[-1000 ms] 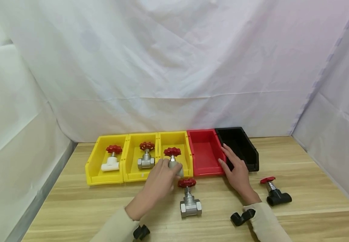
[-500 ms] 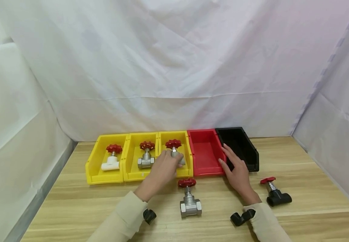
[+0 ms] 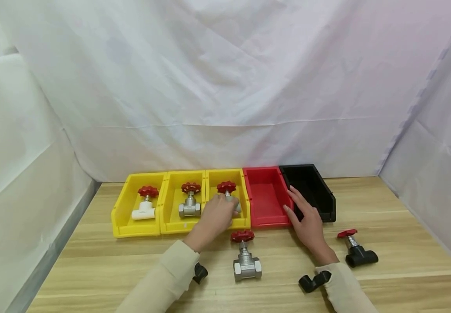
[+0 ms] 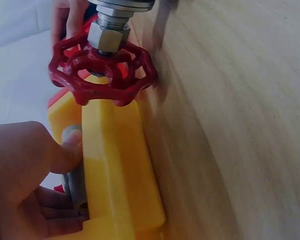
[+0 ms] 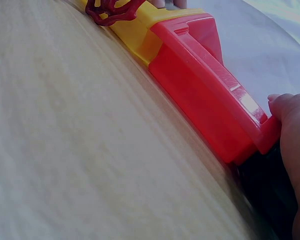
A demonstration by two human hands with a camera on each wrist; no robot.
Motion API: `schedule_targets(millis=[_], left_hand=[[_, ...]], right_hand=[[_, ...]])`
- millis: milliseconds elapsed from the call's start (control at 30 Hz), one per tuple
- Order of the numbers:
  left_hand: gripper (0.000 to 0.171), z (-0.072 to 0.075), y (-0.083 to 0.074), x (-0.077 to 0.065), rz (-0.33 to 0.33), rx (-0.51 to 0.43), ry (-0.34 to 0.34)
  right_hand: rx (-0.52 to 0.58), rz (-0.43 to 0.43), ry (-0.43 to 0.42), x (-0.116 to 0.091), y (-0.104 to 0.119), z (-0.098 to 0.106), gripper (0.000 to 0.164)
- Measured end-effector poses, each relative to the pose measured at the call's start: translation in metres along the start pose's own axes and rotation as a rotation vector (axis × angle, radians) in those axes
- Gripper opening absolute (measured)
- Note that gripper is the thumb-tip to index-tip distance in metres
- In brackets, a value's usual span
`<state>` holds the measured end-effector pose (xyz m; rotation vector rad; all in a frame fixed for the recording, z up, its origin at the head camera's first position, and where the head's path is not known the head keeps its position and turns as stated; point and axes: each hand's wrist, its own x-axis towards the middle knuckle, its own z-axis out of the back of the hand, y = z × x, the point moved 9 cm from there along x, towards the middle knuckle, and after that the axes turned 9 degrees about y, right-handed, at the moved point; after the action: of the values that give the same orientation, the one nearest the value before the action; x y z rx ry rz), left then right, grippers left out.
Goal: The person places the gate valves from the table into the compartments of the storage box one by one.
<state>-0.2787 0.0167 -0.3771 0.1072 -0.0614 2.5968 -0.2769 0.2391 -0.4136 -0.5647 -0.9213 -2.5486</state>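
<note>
In the head view my left hand (image 3: 218,214) grips a grey valve (image 3: 233,203) with a red handwheel (image 3: 226,187), inside the third yellow bin (image 3: 238,175). The left wrist view has the thumb on the valve's grey body (image 4: 76,182), just behind the bin's front wall; the other fingers are partly hidden. My right hand (image 3: 306,221) rests with extended fingers at the wall between the red bin (image 3: 266,221) and the black bin (image 3: 329,216). In the right wrist view, the right thumb touches the red bin's rim (image 5: 230,82).
A metal valve (image 3: 247,263) with a red handwheel stands before the bins. A black valve (image 3: 359,255) lies at right. The other yellow bins hold a white valve (image 3: 144,211) and a smaller metal valve (image 3: 190,206). White cloth (image 3: 225,87) hangs behind.
My left hand has carried the grey valve slightly back and to the right, deeper into the third yellow bin. The right hand has stayed in place.
</note>
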Motion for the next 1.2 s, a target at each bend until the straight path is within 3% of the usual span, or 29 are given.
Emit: schedule_targets(millis=[200, 467, 1200], left_hand=[[0.012, -0.009, 0.003, 0.008, 0.031, 0.007, 0.024], [0.011, -0.025, 0.008, 0.017, 0.115, -0.007, 0.126], [0.020, -0.022, 0.006, 0.017, 0.109, -0.022, 0.115]], right_hand=[[0.005, -0.004, -0.004, -0.001, -0.001, 0.000, 0.057], [0.006, -0.004, -0.001, 0.000, -0.001, -0.001, 0.058], [0.007, 0.003, -0.008, 0.000, -0.001, 0.000, 0.056]])
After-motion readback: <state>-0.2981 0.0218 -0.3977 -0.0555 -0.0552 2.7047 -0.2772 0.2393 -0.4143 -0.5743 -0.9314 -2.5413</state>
